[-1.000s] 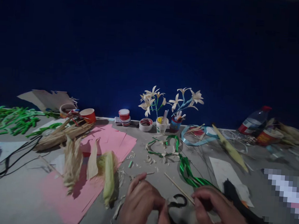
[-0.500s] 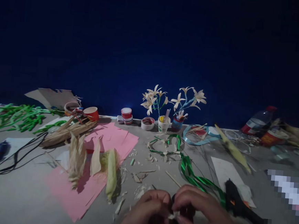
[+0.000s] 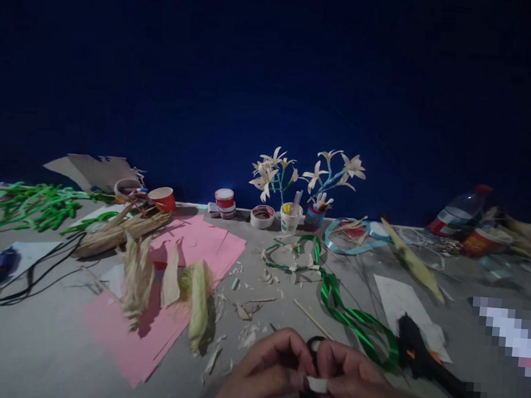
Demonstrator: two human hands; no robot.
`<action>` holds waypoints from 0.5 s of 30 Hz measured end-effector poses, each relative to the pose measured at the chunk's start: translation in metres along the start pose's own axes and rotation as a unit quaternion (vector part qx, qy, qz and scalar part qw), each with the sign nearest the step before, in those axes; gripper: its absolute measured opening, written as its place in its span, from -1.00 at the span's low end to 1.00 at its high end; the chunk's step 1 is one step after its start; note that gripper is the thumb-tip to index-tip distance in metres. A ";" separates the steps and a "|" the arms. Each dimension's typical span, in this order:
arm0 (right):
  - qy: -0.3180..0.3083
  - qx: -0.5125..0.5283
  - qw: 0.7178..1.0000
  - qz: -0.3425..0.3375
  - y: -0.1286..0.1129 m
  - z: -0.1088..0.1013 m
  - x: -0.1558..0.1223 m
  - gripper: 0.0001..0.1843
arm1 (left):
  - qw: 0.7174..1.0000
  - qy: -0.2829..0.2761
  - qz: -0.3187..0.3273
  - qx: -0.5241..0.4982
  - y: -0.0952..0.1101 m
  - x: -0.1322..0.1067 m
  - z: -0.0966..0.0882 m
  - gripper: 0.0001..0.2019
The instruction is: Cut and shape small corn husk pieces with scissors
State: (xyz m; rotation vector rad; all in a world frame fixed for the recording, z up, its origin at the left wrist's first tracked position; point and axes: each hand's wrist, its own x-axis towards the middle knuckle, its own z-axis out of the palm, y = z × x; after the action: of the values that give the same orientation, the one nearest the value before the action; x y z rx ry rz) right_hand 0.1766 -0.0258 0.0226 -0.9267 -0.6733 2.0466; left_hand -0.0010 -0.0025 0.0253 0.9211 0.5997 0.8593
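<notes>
Near the bottom edge of the head view, my left hand (image 3: 266, 371) and my right hand (image 3: 358, 377) meet with closed fingers. Between their fingertips stretches a small pale strip of husk (image 3: 317, 384), pinched at either end. A dark loop (image 3: 316, 343), like a scissors handle, shows just behind the hands; the rest of it is hidden. A thin stick (image 3: 313, 319) lies beyond them, and pale husk scraps (image 3: 249, 336) are scattered to the left. To the right, a looped green ribbon (image 3: 359, 323) runs toward a black glue gun (image 3: 431, 365).
Pink paper (image 3: 131, 360) bears dried husks (image 3: 137, 281) and a pale green husk (image 3: 199, 307). White husk flowers (image 3: 267, 174) stand in cups at the back. Black cords (image 3: 34, 273), green pipe cleaners (image 3: 48, 206) and an orange cup (image 3: 162, 200) are left; a bottle (image 3: 460, 211) lies right.
My hands have turned so the pale strip now lies level and plainly seen between the fingertips. The right hand has shifted slightly to the right, uncovering the dark loop.
</notes>
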 end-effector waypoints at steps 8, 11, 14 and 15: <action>0.026 -0.005 1.000 0.010 0.003 -0.004 0.002 -0.82 | 1.000 0.003 -0.003 0.020 -0.006 0.004 0.005 -0.83; 0.021 0.006 1.000 0.014 0.003 -0.004 0.001 -0.83 | 1.000 -0.002 0.015 0.010 -0.011 0.007 0.003 -0.81; -0.011 0.055 0.998 0.019 0.007 -0.006 0.001 -0.84 | 0.999 -0.005 0.008 -0.050 -0.013 0.007 0.005 -0.85; -0.027 0.077 0.997 0.015 0.008 -0.008 0.001 -0.84 | 0.997 -0.003 0.011 -0.076 -0.013 0.006 0.005 -0.88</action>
State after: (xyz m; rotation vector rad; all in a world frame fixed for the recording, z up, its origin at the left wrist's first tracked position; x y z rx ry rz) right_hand 0.1784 -0.0281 0.0117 -0.7993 -0.5240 2.1234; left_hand 0.0109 -0.0034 0.0163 0.7935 0.5137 0.9089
